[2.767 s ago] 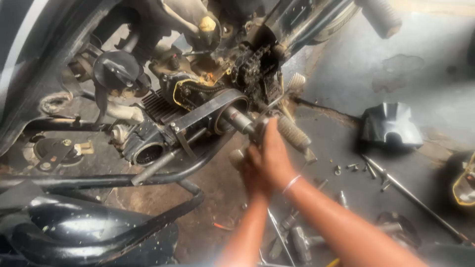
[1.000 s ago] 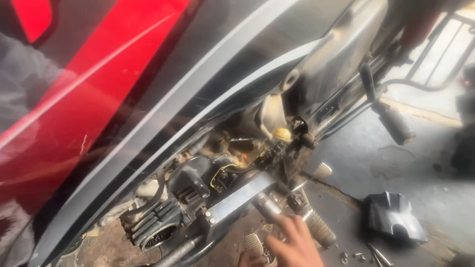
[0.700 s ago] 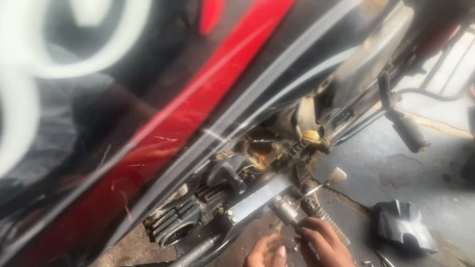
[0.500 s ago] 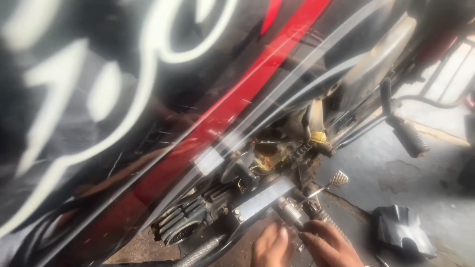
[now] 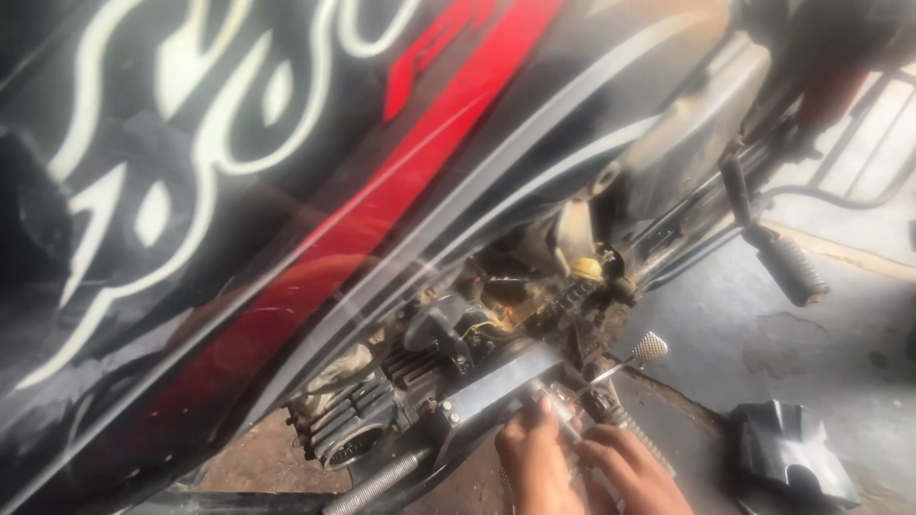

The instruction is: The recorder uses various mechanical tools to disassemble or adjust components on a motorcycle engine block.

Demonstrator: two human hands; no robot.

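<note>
A large black fuel tank with a red stripe and white curls fills the near left and hides most of the motorcycle. Below it the finned engine shows, with a yellow cap farther right. At the bottom edge both hands work close together on a small metal part beside the grey frame bar. The left hand has its fingers bent on it; the right hand is curled just beside, but its grip I cannot tell. A black plastic cover lies on the grey concrete floor at right, near a footpeg.
</note>
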